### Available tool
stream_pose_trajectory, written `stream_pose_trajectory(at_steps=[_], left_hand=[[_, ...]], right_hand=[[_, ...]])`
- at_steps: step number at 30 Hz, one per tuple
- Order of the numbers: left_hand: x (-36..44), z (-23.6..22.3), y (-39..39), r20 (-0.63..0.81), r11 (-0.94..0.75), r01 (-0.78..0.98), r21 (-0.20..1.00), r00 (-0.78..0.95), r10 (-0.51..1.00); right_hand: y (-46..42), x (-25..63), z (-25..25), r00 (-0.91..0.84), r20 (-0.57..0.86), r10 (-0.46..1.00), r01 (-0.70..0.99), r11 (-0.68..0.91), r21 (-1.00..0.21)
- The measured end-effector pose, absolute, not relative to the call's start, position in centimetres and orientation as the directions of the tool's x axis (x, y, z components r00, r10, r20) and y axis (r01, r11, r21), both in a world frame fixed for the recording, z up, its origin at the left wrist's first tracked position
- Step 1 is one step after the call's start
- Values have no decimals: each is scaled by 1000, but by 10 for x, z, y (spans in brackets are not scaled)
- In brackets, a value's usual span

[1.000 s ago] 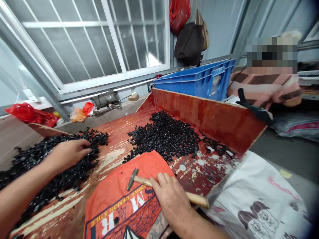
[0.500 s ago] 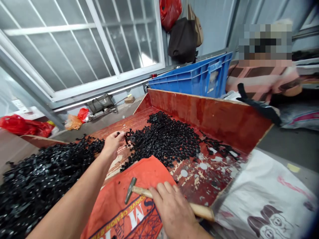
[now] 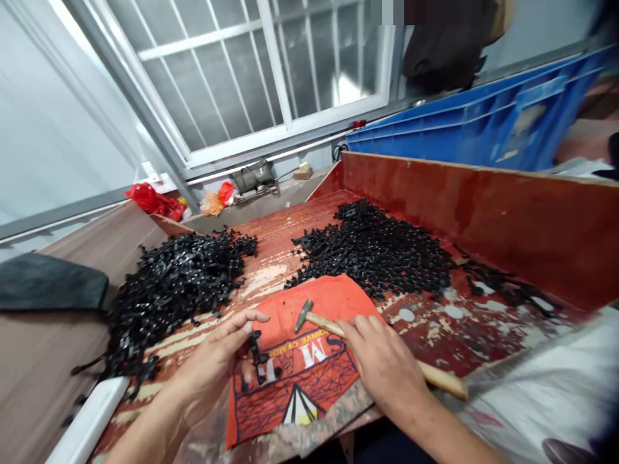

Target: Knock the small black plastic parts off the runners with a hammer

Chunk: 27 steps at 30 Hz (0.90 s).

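Note:
My right hand (image 3: 384,357) is closed round the wooden handle of a small hammer (image 3: 324,322), its metal head over an orange printed cloth (image 3: 290,412). At the left of the cloth, my left hand (image 3: 232,351) has its fingers bent around a small black part (image 3: 255,348), which looks like plastic. Its exact kind I cannot make out. Beyond the cloth, a heap of similar black parts (image 3: 372,248) covers the red board (image 3: 265,277). Another heap of black parts (image 3: 178,277) lies to the left of my left hand.
A red wooden wall (image 3: 464,206) borders the work surface, with a blue crate (image 3: 483,122) behind it. A white sack (image 3: 565,386) lies at the right. At the left are a white bar-shaped thing (image 3: 89,422) and a dark pad (image 3: 53,283). Plastic bags (image 3: 157,201) lie under the window.
My left hand has come back from the far heap to the cloth, with a black part at its fingers. The hammer stays in my right hand. The view has turned left.

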<state>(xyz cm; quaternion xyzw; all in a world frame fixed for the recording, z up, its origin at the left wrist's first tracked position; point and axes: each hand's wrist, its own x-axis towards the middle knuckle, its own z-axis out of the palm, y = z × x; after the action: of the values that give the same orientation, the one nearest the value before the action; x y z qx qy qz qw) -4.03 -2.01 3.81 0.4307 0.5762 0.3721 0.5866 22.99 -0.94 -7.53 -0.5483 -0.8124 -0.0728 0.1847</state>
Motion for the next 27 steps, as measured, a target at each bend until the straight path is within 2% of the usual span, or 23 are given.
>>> stream_pose_trajectory(at_steps=[8, 15, 18, 20, 23, 25, 27], left_hand=[[-70, 30, -78, -368, 379, 154, 912, -96, 925], [-75, 11, -106, -495, 496, -15, 868, -90, 864], [-71, 13, -107, -453, 468, 100, 878, -141, 880], [-68, 14, -100, -349, 373, 289, 882, -133, 928], [-67, 8, -83, -182, 186, 576, 796, -65, 981], [-66, 1, -71, -147, 137, 678, 722, -44, 988], [-65, -7, -61, -168, 129, 729, 673, -20, 986]], right_hand=[[-12, 232, -75, -364, 391, 845, 909, 414, -48], [-5, 224, -61, -372, 315, 873, 916, 400, -26], [-3, 227, -50, -359, 289, 888, 923, 383, -29], [-7, 233, -41, -348, 247, 904, 917, 384, -113], [-21, 243, -29, -381, 82, 921, 828, 380, -412], [-33, 246, -25, -429, -23, 903, 741, 338, -580], [-46, 246, -25, -459, -71, 886, 688, 304, -659]])
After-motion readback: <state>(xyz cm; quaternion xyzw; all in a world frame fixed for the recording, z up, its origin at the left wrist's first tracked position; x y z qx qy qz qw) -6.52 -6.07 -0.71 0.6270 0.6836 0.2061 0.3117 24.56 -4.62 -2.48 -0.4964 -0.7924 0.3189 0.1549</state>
